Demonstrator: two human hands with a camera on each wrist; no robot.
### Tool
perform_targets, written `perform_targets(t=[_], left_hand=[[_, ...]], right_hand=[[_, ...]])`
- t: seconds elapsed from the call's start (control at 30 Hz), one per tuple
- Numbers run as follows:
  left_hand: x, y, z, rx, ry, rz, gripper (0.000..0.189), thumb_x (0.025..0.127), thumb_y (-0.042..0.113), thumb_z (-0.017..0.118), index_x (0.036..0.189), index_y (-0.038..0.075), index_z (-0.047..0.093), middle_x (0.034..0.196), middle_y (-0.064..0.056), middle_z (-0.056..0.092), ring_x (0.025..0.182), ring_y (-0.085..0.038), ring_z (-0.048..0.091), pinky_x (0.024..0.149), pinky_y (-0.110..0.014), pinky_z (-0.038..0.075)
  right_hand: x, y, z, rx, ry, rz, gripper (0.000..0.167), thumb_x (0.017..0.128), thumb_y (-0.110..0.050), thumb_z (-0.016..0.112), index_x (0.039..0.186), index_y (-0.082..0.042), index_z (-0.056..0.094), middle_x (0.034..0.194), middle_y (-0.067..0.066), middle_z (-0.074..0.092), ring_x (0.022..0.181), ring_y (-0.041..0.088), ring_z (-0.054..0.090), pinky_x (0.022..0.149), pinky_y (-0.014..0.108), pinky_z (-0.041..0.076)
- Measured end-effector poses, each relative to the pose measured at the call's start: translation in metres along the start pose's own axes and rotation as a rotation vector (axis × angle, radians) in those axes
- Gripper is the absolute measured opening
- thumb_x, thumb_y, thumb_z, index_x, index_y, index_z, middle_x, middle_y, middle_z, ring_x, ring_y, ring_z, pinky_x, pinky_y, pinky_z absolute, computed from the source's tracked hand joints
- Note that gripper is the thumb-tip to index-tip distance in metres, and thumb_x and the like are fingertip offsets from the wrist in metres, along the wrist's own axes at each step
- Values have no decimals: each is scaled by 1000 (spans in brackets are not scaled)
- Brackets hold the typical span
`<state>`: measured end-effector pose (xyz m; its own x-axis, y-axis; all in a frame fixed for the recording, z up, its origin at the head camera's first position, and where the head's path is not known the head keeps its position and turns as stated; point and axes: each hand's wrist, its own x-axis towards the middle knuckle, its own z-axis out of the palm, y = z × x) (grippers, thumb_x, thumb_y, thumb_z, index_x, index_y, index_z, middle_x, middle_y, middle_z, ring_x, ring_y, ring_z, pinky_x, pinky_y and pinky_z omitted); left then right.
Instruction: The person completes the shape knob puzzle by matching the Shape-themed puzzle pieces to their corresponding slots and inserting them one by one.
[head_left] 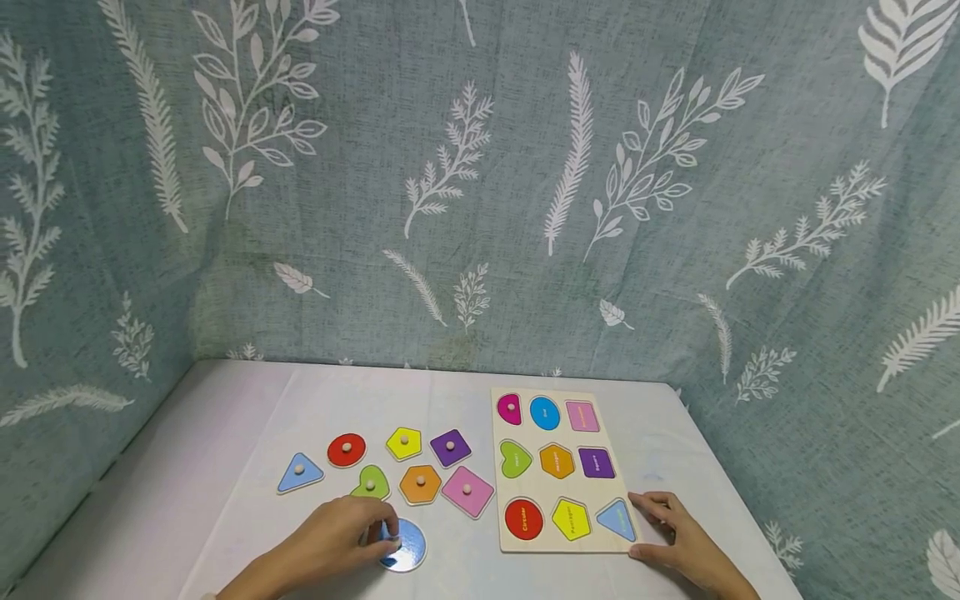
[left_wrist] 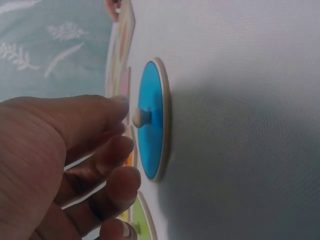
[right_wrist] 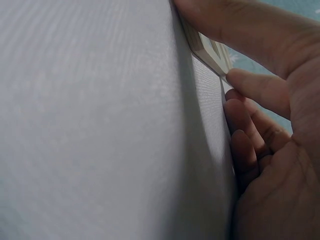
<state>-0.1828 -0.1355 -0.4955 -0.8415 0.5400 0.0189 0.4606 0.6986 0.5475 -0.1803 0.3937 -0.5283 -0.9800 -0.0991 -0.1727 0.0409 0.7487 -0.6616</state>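
Observation:
My left hand [head_left: 341,533] hovers at the blue oval piece [head_left: 408,546], its thumb and fingers loosely bent around the small wooden knob [left_wrist: 140,117]. In the left wrist view, a gap shows between the fingertips and that knob, and the piece lies flat on the white cloth. On the right, my right hand [head_left: 675,537] holds the near right corner of the wooden shape puzzle board [head_left: 551,546], thumb and index finger on either side of it. A magenta semicircle piece [head_left: 509,408] with a knob sits in the board's far left slot; the other slots show printed coloured shapes.
Loose knobbed pieces lie left of the board: a blue triangle [head_left: 300,473], red circle [head_left: 347,450], yellow pentagon [head_left: 403,443], purple square [head_left: 451,448], orange hexagon [head_left: 420,485], pink rectangle [head_left: 468,492] and green heart [head_left: 372,481]. Leaf-patterned curtains [head_left: 480,250] enclose the table.

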Motion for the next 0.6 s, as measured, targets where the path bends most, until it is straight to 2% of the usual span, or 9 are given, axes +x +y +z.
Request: perform_targets(t=[0.17,0.6], left_hand=[[0,1,3,1,11,-18,14,87,32,83,91,25,72,68,21,50,64,-1,46,59,-23,42],[-1,-1,5,-1,17,-9,13,87,32,82,88,25,71,66,20,48,63,0,45,58,-24,39]], right_hand=[[-2,2,0,-14,5,3,84,81,-40,87,150,-6,53,135,10,48,122,27,51,108,53,42],[0,3,1,-20,-11,-9,82,81,-39,87,149,-7,53,136,10,48,127,29,49,109,53,40]])
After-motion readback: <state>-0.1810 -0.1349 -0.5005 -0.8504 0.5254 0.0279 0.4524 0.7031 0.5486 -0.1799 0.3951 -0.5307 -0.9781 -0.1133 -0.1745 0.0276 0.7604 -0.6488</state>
